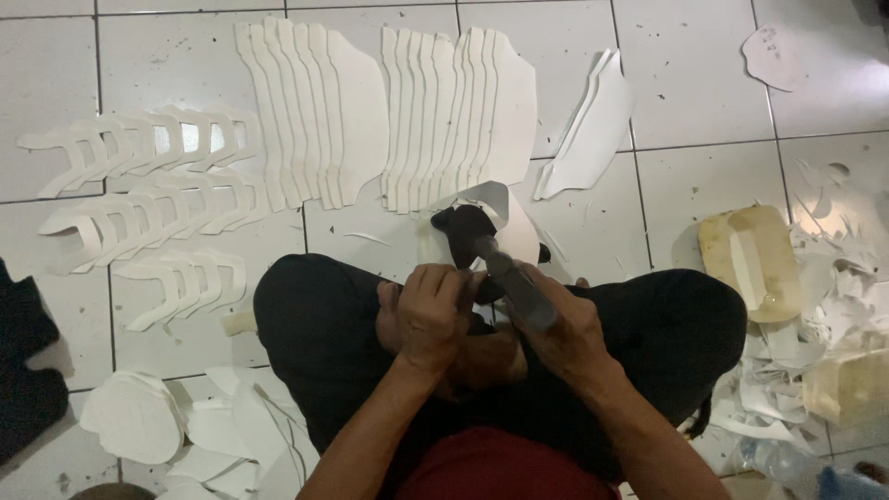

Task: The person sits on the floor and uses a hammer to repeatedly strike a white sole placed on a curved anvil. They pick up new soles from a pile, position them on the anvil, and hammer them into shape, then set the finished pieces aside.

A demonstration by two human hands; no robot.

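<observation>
I sit cross-legged on a white tiled floor in black trousers (315,324). My right hand (565,324) grips a grey-handled tool (515,282) that points up and left toward a black and white piece (482,222) resting by my knees. My left hand (431,310) is closed beside the tool's tip, pressing on the work; what its fingers pinch is hidden.
Rows of white cut-out pieces (315,111) fan out on the floor ahead, curved strips (139,199) to the left, a folded stack (593,125) to the right. Paper scraps (824,306) and a yellowish container (750,259) lie at right. White offcuts (176,426) sit lower left.
</observation>
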